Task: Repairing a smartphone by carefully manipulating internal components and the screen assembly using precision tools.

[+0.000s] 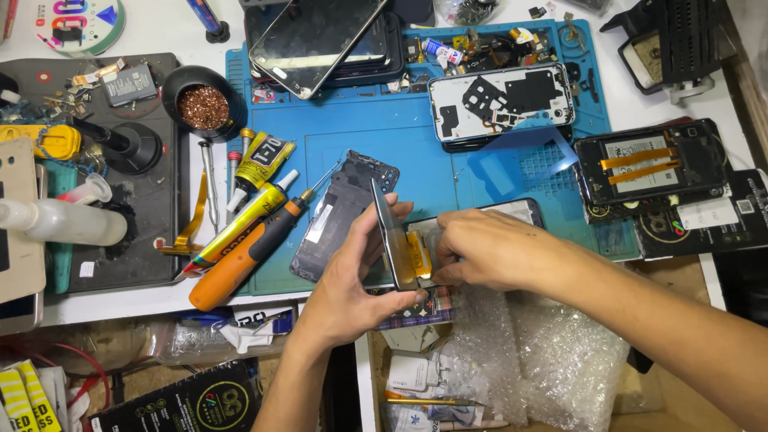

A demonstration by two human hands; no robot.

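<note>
Your left hand [356, 276] holds a phone display panel [392, 236] tipped up on edge, thumb on the near face and the other fingers curled behind it, so the panel is pinched along its lower half. It stands hinged open over the phone body [480, 220], which lies flat on the blue repair mat [400, 132] near the front edge of the bench. Your right hand [492, 252] lies over that body with its fingers bunched together, the tips pressing down at the yellow-orange flex ribbon [420, 252] that joins panel and body; whether they pinch the ribbon or only press on it, you cannot tell from here.

This looks like the connector stage: the screen is lifted but tethered by its ribbon. The next move calls for a steady left hand, keeping the panel at the same angle so the ribbon is not stretched or creased, while the right fingertips work squarely on the connector instead of dragging sideways.

Just left of your hands lie a dark back cover [340, 212], an orange electric screwdriver [252, 256] and a yellow glue tube [236, 228]. Bubble wrap [552, 352] sits below your right forearm.
</note>
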